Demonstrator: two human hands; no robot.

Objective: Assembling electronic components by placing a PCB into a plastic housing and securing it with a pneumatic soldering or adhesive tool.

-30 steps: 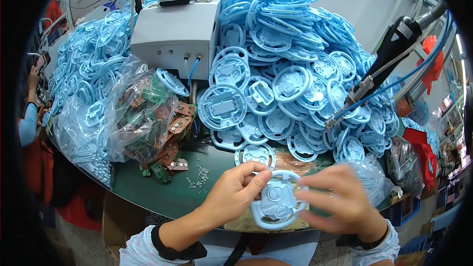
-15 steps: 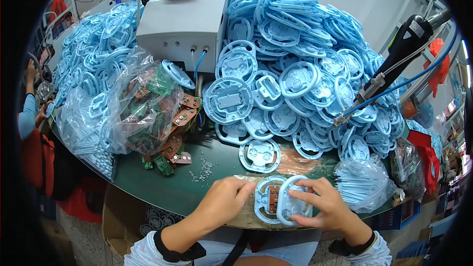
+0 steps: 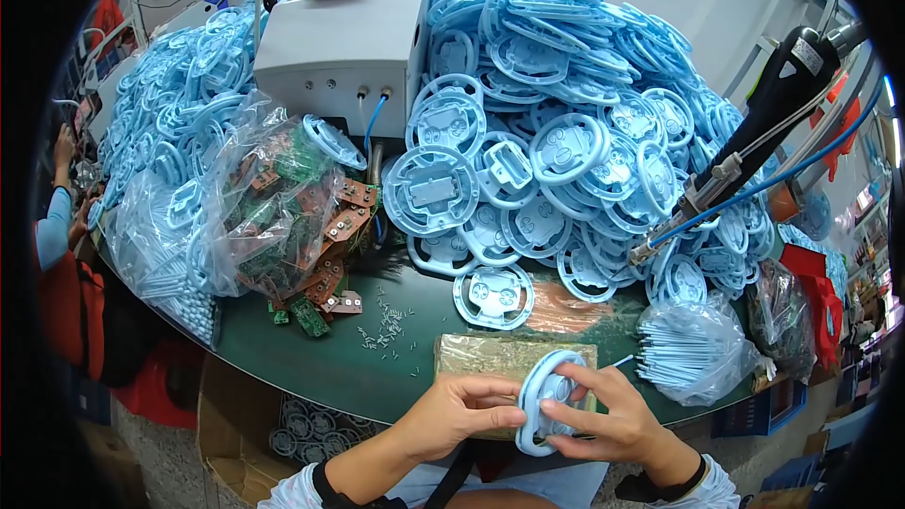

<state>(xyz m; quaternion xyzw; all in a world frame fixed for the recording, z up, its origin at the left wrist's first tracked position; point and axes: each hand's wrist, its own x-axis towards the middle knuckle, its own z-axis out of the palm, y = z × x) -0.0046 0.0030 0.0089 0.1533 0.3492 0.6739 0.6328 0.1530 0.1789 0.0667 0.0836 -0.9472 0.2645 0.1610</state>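
A light-blue plastic toy steering wheel (image 3: 539, 401) is tilted nearly on edge above the front of the bench. My right hand (image 3: 613, 415) grips it from the right, with fingers bent over its rim and hub. From the left, the fingertips of my left hand (image 3: 462, 415) pinch the near rim. Beneath it lies a flat block wrapped in yellowish film (image 3: 471, 356). Whether the circuit board seen earlier is inside the wheel is hidden. Just beyond the block, a single wheel shell (image 3: 493, 298) lies flat.
A high heap of blue wheel shells (image 3: 556, 66) fills the back. To the left are bagged circuit boards (image 3: 283, 217) and loose screws (image 3: 385, 325). Bagged blue rods (image 3: 693, 349) lie right. A black screwdriver arm (image 3: 782, 94) hangs there. A grey machine box (image 3: 339, 57) stands behind.
The two wheel halves, earlier side by side on the block, now appear together, raised and tilted. My left hand has moved right onto the rim. A thin blue rod now shows beside the block.
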